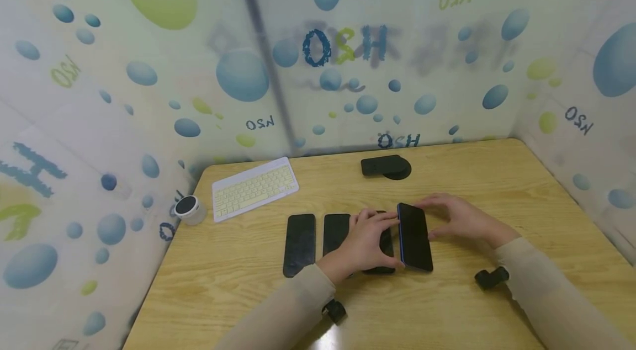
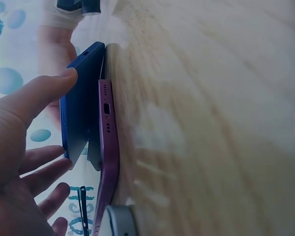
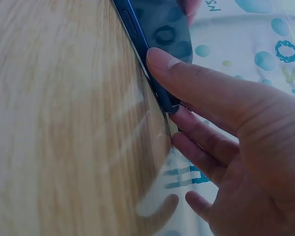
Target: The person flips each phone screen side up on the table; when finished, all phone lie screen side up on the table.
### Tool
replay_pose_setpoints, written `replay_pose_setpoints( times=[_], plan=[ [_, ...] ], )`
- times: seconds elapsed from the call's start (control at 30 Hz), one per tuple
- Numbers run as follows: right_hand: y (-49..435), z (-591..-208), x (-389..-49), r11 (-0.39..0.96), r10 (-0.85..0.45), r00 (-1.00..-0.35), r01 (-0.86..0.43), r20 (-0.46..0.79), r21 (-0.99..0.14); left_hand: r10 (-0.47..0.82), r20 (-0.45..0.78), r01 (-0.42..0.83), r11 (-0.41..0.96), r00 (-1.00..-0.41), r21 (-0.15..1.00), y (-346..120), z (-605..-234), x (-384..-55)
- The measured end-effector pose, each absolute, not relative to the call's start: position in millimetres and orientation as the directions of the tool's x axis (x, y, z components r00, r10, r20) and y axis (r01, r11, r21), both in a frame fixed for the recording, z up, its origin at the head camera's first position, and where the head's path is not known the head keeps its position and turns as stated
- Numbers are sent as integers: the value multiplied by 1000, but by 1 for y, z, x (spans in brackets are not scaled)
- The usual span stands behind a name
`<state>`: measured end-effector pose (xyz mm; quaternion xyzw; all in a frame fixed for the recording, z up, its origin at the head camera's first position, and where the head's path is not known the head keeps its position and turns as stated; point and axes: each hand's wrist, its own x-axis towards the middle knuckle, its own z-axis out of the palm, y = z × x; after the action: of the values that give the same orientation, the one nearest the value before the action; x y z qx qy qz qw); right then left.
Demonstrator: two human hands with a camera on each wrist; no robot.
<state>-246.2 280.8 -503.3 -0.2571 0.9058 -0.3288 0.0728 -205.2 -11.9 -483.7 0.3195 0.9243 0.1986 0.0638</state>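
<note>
A blue smartphone (image 1: pixel 415 237) with a dark screen lies tilted at the right end of a row of phones, its left long edge raised off the wood. My left hand (image 1: pixel 365 239) holds that edge, thumb near the lower corner and fingertips near the upper one. The left wrist view shows the phone's blue back (image 2: pixel 81 110). My right hand (image 1: pixel 457 220) grips the opposite side, with the thumb on the long edge and fingers at the far corner. Under my left hand a dark-screened phone (image 1: pixel 386 245) is partly hidden; in the left wrist view a purple-edged phone (image 2: pixel 108 140) lies beside the blue one.
Further left lie two more phones, one at the row's end (image 1: pixel 300 245) and one partly covered (image 1: pixel 336 231). A white keyboard (image 1: pixel 255 189), a white cup-shaped item (image 1: pixel 191 211) and a black flat object (image 1: pixel 385 166) stand toward the back. Patterned curtains (image 1: pixel 348 90) surround the wooden table (image 1: pixel 223 284).
</note>
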Motion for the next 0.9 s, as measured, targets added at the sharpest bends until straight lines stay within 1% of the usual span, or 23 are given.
replay_pose_setpoints(
  times=[0.2, 0.5, 0.9],
  plan=[
    [281, -502, -244, 661, -519, -855, -412, 14, -627, 608, -6, 561, 736, -794, 380, -10, -485, -203],
    [284, -501, -246, 671, -532, -847, -422, 1, -610, 630, 0, 603, 744, -777, 289, -6, -489, -202],
    [285, -501, -246, 653, -537, -843, -416, 0, -633, 641, -38, 623, 757, -767, 194, -1, -493, -200]
  ],
)
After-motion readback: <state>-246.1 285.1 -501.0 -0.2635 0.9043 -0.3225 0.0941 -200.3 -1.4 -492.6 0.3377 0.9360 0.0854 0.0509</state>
